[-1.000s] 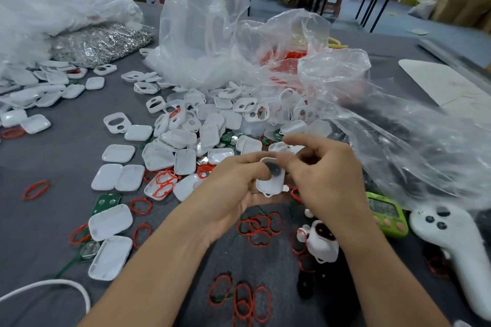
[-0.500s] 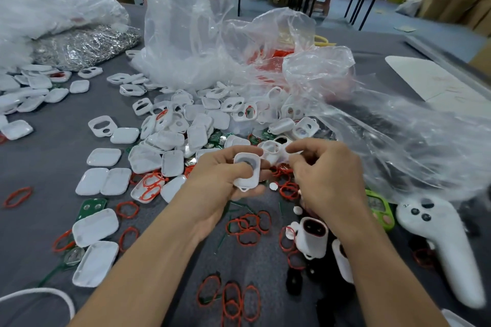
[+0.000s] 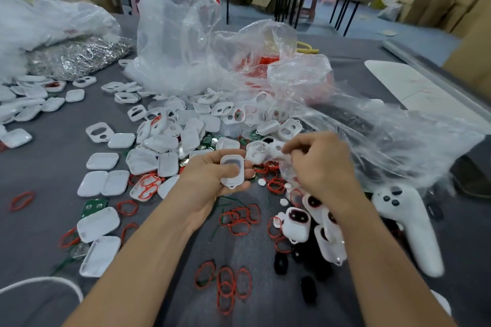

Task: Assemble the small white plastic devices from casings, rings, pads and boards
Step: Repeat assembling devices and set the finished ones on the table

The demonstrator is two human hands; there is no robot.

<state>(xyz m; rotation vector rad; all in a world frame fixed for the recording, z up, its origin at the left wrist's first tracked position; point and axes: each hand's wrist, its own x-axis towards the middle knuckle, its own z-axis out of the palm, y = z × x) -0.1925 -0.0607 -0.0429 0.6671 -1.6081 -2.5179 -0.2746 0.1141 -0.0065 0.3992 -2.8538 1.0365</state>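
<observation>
My left hand [image 3: 212,183] holds a small white casing [image 3: 232,172] with an oval opening, thumb pressed on its front. My right hand [image 3: 321,164] hovers to the right with fingertips pinched together near a loose white casing [image 3: 257,151]; what it pinches is too small to tell. A heap of white casings [image 3: 183,130] lies behind the hands. Red rings [image 3: 239,218] are scattered on the grey table [image 3: 39,167]. Green boards [image 3: 93,206] peek out among the lids. Assembled white devices [image 3: 296,223] with dark pads lie under my right wrist.
Crumpled clear plastic bags [image 3: 186,42] rise at the back and right. A foil bag [image 3: 77,56] sits at the far left. A white controller [image 3: 409,223] lies at the right, black pads [image 3: 308,289] and a white cable [image 3: 39,283] near the front edge.
My hands have drawn apart. The left one keeps the casing and has turned its front up; the right one has moved right and up, away from it.
</observation>
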